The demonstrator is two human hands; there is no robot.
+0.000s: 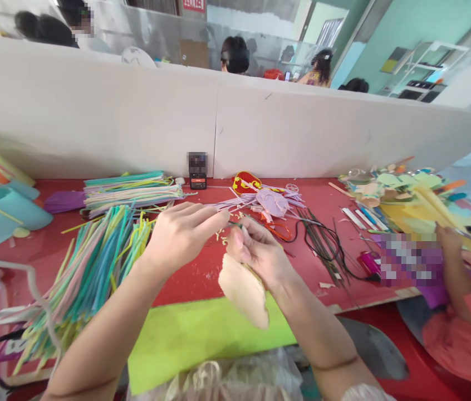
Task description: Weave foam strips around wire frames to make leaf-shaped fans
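Observation:
My right hand [260, 250] pinches a thin dark green wire [236, 224] near the middle of the table, just ahead of my body. From under its fingers hangs a flat cream-coloured piece [241, 292] with a wavy edge. My left hand [189, 231] comes in from the left, palm down, its fingers held together and their tips at the other end of the wire. The thumb of that hand is mostly hidden. Small cream crumbs [221, 236] lie on the red table behind the hands. A lime-green sheet [202, 334] is spread below my forearms.
Bundles of coloured pipe cleaners [102, 262] cover the left side, beside a light blue container [5, 217]. A phone-like device [197, 170] stands against the white partition [135, 111]. Dark stems [323, 239] and a black cable lie right. A neighbour's hand [450, 245] works at far right.

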